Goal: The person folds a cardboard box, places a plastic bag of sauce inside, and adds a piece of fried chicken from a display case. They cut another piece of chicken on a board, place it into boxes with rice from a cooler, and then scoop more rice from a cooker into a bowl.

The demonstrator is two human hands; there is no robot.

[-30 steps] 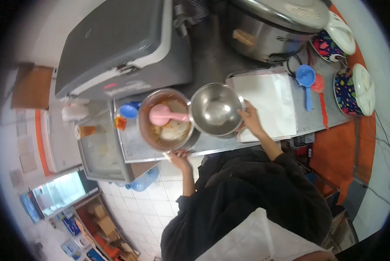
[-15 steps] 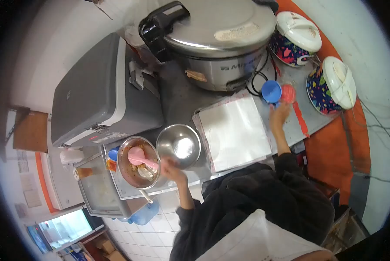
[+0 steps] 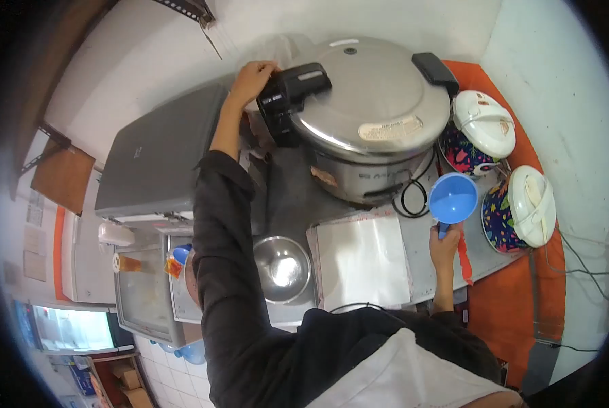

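Observation:
At the back of the counter stands a large steel rice cooker, its lid closed. My left hand reaches up to it, fingers curled at the black handle on the lid's left side. My right hand grips the handle of a blue plastic scoop, bowl facing up, in front of the cooker's right side. Between my arms lie a stack of white paper sheets and a steel bowl. My left sleeve hides most of the pot left of the bowl.
Two patterned food pots with white lids, one farther back and one nearer, stand at the right. A grey cooler box fills the left side. A black cord loops beside the cooker. A shelf bracket juts out overhead.
My left hand has left the pot with the pink scoop and risen to the rice cooker's handle. My right hand has lifted the blue scoop closer. The view has shifted upward.

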